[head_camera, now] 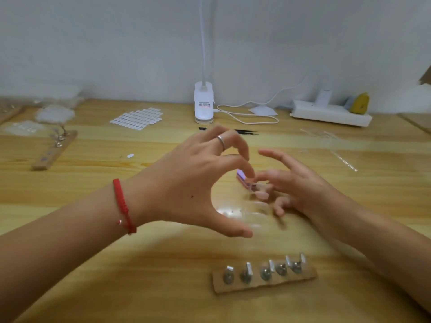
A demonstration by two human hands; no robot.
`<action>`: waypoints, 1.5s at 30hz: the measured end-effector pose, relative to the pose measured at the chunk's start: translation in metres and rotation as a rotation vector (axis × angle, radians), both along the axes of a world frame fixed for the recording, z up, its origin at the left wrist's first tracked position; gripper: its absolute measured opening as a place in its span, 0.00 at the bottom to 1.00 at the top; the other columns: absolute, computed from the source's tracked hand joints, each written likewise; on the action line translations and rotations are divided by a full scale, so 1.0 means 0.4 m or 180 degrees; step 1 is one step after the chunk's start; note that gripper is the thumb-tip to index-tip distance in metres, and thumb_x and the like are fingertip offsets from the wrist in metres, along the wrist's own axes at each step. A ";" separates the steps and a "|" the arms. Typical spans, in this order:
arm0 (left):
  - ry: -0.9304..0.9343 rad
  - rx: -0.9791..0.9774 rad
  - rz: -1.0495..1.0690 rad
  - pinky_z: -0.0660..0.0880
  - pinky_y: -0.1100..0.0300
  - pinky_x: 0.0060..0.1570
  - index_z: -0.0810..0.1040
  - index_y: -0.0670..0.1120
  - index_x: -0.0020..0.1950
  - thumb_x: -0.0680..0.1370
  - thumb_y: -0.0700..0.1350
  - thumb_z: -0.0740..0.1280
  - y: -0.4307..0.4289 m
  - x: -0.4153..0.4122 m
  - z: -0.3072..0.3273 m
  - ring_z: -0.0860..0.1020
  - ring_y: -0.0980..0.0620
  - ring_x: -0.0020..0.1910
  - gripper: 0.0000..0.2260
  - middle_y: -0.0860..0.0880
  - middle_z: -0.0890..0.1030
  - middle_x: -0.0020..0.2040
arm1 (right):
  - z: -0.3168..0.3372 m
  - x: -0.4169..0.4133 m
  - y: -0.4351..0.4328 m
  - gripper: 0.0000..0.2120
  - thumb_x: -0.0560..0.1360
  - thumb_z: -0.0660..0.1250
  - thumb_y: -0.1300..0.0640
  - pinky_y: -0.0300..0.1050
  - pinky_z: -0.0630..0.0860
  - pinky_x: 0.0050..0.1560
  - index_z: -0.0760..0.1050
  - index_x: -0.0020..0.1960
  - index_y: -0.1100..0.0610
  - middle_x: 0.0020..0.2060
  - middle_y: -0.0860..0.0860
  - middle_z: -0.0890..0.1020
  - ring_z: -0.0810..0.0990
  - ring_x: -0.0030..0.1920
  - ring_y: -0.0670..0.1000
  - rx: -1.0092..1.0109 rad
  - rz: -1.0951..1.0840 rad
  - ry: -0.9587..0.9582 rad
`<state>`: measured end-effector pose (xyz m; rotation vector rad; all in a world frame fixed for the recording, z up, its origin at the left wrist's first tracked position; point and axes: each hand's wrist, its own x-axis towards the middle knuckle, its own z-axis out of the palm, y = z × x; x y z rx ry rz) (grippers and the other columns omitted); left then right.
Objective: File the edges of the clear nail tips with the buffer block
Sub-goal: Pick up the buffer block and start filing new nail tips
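Observation:
A small pink and purple buffer block is just above the table between my two hands. My right hand pinches its near end between thumb and fingers, with the index finger stretched out above. My left hand, with a ring and a red wrist cord, arches over the block; its index fingertip touches the block's top and its thumb is spread wide apart below. Clear nail tips stand on metal holders along a wooden strip near me. A blurred clear glint lies under my hands; I cannot tell what it is.
A clip lamp base with its white cable stands at the back centre, a white power strip to its right. A sheet of white nail tips, black tweezers and a second holder strip lie further back.

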<state>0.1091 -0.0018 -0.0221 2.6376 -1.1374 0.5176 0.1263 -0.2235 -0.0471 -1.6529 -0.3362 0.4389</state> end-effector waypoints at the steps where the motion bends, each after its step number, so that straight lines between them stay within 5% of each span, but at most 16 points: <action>1: -0.0121 0.0055 -0.0076 0.65 0.61 0.63 0.79 0.53 0.54 0.62 0.74 0.67 -0.010 0.000 0.008 0.67 0.53 0.61 0.31 0.54 0.72 0.57 | 0.003 -0.006 0.000 0.28 0.64 0.76 0.43 0.40 0.75 0.36 0.73 0.63 0.38 0.50 0.54 0.84 0.76 0.39 0.53 -0.0009 0.0205 0.0046; 6: -0.0117 -0.0063 -0.0110 0.63 0.60 0.67 0.74 0.51 0.64 0.65 0.71 0.67 -0.018 -0.008 0.016 0.66 0.52 0.65 0.34 0.52 0.69 0.63 | 0.004 -0.025 0.020 0.14 0.68 0.74 0.62 0.35 0.72 0.31 0.83 0.53 0.53 0.34 0.49 0.81 0.74 0.30 0.44 0.0341 0.0387 0.0190; 9: 0.0755 -0.1089 0.0232 0.61 0.65 0.67 0.62 0.57 0.72 0.68 0.67 0.65 -0.001 -0.030 -0.006 0.62 0.59 0.69 0.35 0.58 0.64 0.67 | 0.005 -0.021 0.017 0.14 0.59 0.78 0.56 0.34 0.75 0.31 0.85 0.44 0.54 0.34 0.49 0.83 0.80 0.32 0.43 0.0783 -0.0276 0.0437; 13: 0.1862 -0.1942 0.0678 0.65 0.75 0.55 0.76 0.62 0.56 0.65 0.66 0.69 0.010 -0.062 -0.062 0.70 0.68 0.60 0.21 0.66 0.74 0.56 | 0.001 -0.024 0.024 0.09 0.56 0.77 0.56 0.34 0.77 0.32 0.79 0.34 0.51 0.37 0.53 0.85 0.84 0.37 0.47 0.1074 -0.0566 0.0347; 17: 0.2463 -0.2855 0.0542 0.71 0.69 0.41 0.85 0.48 0.41 0.67 0.54 0.74 -0.007 -0.061 -0.080 0.77 0.54 0.40 0.10 0.56 0.81 0.43 | -0.009 -0.040 0.040 0.12 0.57 0.76 0.60 0.38 0.78 0.33 0.75 0.34 0.54 0.37 0.55 0.83 0.84 0.37 0.50 0.1175 -0.0487 0.0241; 20: 0.2592 -0.3216 0.0536 0.72 0.61 0.38 0.84 0.50 0.39 0.67 0.54 0.72 -0.012 -0.055 -0.084 0.76 0.49 0.36 0.09 0.55 0.81 0.37 | -0.018 -0.047 0.042 0.17 0.57 0.76 0.61 0.40 0.79 0.35 0.73 0.42 0.57 0.35 0.55 0.82 0.84 0.36 0.53 0.1040 -0.0491 0.0076; 25: 0.2473 -0.3235 0.0420 0.70 0.55 0.41 0.84 0.53 0.38 0.68 0.53 0.72 -0.019 -0.061 -0.087 0.75 0.52 0.36 0.05 0.55 0.81 0.39 | -0.024 -0.067 0.058 0.17 0.61 0.77 0.61 0.42 0.81 0.40 0.81 0.49 0.58 0.37 0.57 0.84 0.86 0.41 0.56 0.0603 -0.0294 -0.0176; 34: 0.2245 -0.3312 0.0470 0.69 0.68 0.38 0.84 0.56 0.34 0.63 0.58 0.71 -0.022 -0.062 -0.083 0.74 0.62 0.34 0.08 0.57 0.81 0.38 | -0.024 -0.065 0.060 0.12 0.62 0.75 0.48 0.37 0.78 0.39 0.85 0.40 0.55 0.35 0.53 0.84 0.82 0.36 0.48 0.0485 -0.0464 -0.0193; 39: 0.2380 -0.3393 0.0465 0.69 0.64 0.37 0.85 0.54 0.36 0.63 0.58 0.72 -0.020 -0.064 -0.084 0.72 0.48 0.37 0.10 0.56 0.82 0.39 | -0.027 -0.062 0.057 0.11 0.62 0.74 0.47 0.37 0.78 0.36 0.85 0.38 0.54 0.34 0.51 0.83 0.81 0.35 0.46 0.0658 -0.0426 -0.0085; 45: 0.2501 -0.3282 0.0454 0.71 0.66 0.37 0.85 0.53 0.37 0.64 0.57 0.72 -0.021 -0.062 -0.083 0.73 0.47 0.38 0.10 0.55 0.82 0.41 | -0.022 -0.056 0.049 0.12 0.64 0.73 0.47 0.39 0.79 0.43 0.86 0.41 0.54 0.38 0.52 0.83 0.81 0.37 0.48 0.0495 -0.0153 0.0133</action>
